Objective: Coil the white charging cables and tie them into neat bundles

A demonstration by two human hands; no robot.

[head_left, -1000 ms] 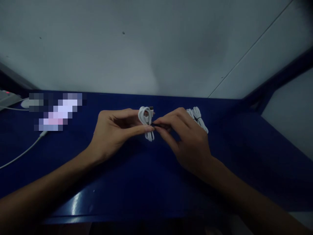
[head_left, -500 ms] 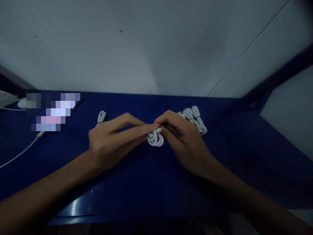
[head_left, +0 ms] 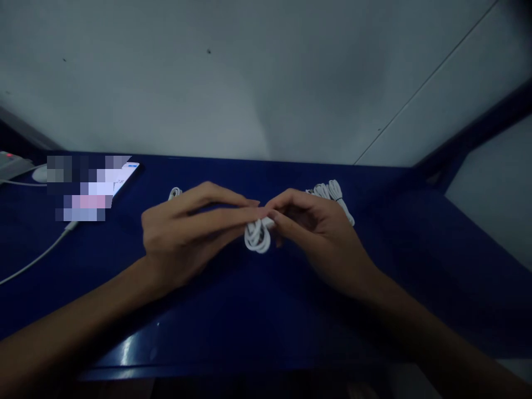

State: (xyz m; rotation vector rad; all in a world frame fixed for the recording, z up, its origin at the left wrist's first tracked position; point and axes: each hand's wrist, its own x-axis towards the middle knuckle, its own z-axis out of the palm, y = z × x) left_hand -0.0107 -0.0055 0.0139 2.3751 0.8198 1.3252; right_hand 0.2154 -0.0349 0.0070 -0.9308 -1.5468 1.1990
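Above the blue table (head_left: 233, 332), we have left hand (head_left: 170, 238) and right hand (head_left: 328, 235) together, both pinching one white cable (head_left: 257, 238), coiled, its middle covered so can't tell if finished; white bundles (head_left: 334, 190) behind right look done, another coil (head_left: 175, 193) sits partly hidden behind left.

Well left of the left hand (head_left: 183, 233): phone (head_left: 103, 191), lit screen mostly pixelated. At its near end, white cord (head_left: 42, 256) off to the left. Farther left of that hand: power strip (head_left: 14, 167) with red light, rounded white thing (head_left: 39, 174) partly pixelated. Below both hands, glossy blue table (head_left: 233, 321). Beyond them, grey wall (head_left: 166, 83) with specks, slanting seam. Right of right hand (head_left: 328, 238), sloping blue bar (head_left: 486, 128).
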